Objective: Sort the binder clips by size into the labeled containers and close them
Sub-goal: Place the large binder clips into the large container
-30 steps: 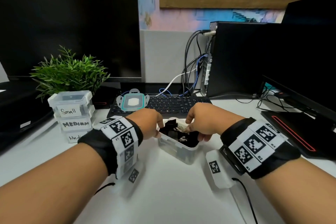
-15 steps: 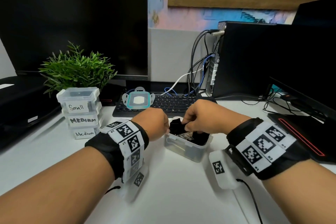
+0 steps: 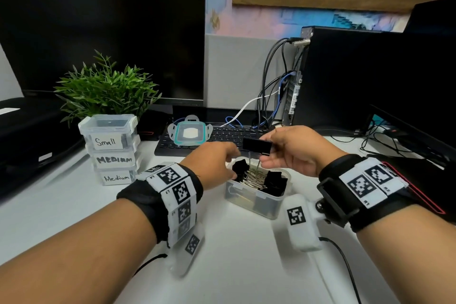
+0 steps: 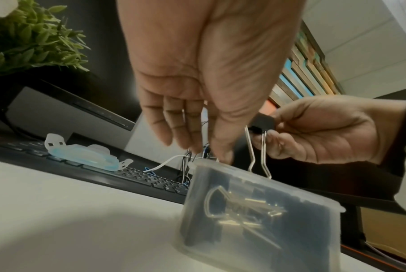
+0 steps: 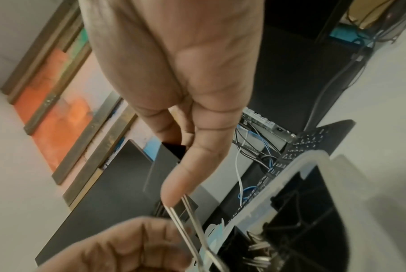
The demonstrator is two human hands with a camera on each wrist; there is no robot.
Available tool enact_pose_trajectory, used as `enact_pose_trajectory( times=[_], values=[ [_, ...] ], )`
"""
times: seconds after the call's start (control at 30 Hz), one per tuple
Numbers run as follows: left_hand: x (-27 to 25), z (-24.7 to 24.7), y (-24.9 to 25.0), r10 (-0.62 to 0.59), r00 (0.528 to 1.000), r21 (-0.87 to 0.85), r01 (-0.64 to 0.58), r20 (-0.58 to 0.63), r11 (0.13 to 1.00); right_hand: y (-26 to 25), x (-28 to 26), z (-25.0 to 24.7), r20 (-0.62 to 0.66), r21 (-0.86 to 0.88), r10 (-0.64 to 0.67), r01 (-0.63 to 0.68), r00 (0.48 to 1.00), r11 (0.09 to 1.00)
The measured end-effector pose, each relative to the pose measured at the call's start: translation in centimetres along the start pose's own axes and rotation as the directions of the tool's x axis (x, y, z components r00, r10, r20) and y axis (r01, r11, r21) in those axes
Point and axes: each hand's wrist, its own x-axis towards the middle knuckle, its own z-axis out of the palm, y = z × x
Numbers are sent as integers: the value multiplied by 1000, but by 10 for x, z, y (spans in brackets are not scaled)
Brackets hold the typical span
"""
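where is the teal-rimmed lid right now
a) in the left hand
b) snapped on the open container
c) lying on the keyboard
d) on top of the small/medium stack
c: the teal-rimmed lid lies on the keyboard, behind the open container.

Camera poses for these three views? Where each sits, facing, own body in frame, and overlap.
Head: worn on the head, facing forward and down over the desk; both forearms, left hand and right hand show.
Left wrist: low by the desk, looking along the left palm at the open box; the right hand also shows.
Right wrist: looks along the right palm, thumb on the clip; the left hand shows at the bottom.
Shared: all three see the box and the lifted clip.
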Motion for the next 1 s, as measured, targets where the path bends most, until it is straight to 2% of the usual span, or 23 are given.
enact_pose_trajectory(
  times=[0.07,0.13,0.2,0.3,0.47,0.63,0.77,0.9,1.0],
  values=[
    [-1,0,4,23,999,-155,-27,-27,988,3,2,0,21,1,69,-69,997,998],
    [1,2,9,18,999,-239,-24,-28,971,8,2,1,39,-11,128,-128,991,992],
    [3,6,12,22,1000,-232,-21,0,972,12,4,2,31,-83,161,-158,986,984],
    [5,12,14,39,997,-130,-30,67,991,14,6,3,-37,-277,148,-152,988,949],
    [7,13,13,11,998,-38,-8,58,999,13,8,6,-42,-656,51,-66,998,752],
    [9,13,12,-9,995,47,4,96,999,10,10,9,-45,-819,19,-48,999,572],
    [8,15,18,-22,992,121,7,122,993,10,8,13,-27,-910,-73,5,997,415],
    [8,13,21,-14,991,170,-10,137,985,10,7,15,11,-946,-129,52,992,321],
    [8,7,21,-27,988,176,-1,155,984,12,9,15,3,-943,-144,51,990,329]
  ],
)
